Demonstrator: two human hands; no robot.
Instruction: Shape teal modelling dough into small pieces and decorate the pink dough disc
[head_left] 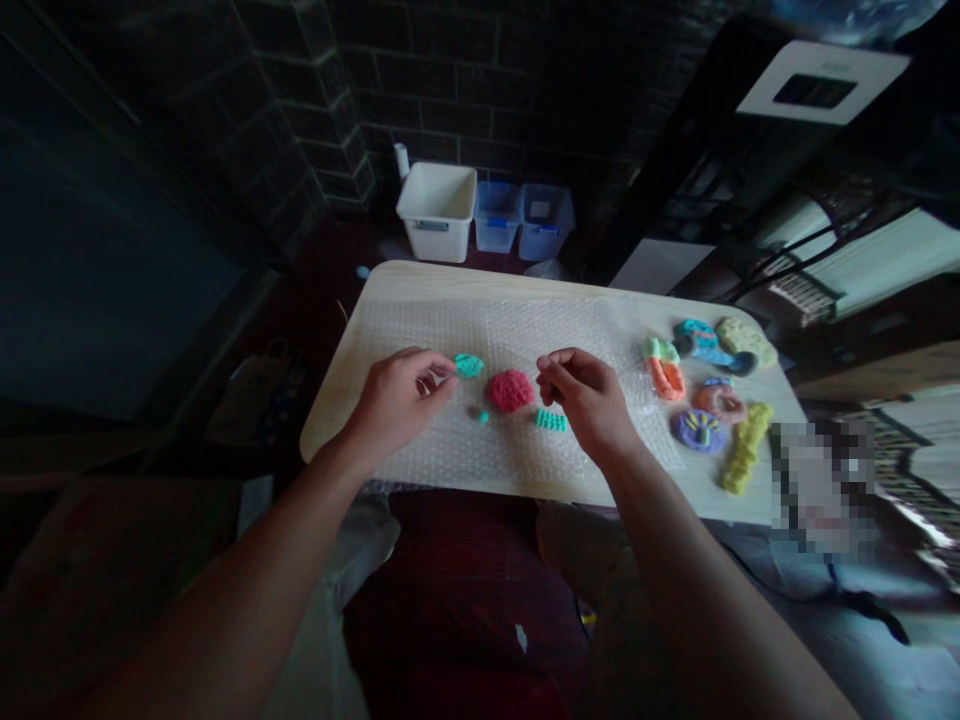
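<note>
My left hand [409, 395] is closed in a loose pinch, its thumb and fingertips at the left edge of a flat teal clay piece [469, 366]. A bumpy dark pink clay lump [511, 391] lies between my hands on bubble wrap [420, 325]. My right hand [586, 390] hovers to the right of the lump with thumb and fingers pressed together; anything between them is hidden. Below it is a teal clay strip of beaded rows [551, 420]. A small teal clay ball [483, 417] rests just below and left of the pink lump.
Clay figures crowd the table's right side, including a yellow strip [747, 448], a purple disc [698, 430] and an orange-and-green piece [665, 372]. Beyond the table's far edge stand a white bin [439, 222] and two blue bins [496, 218]. A pixelated patch [821, 485] covers the right corner.
</note>
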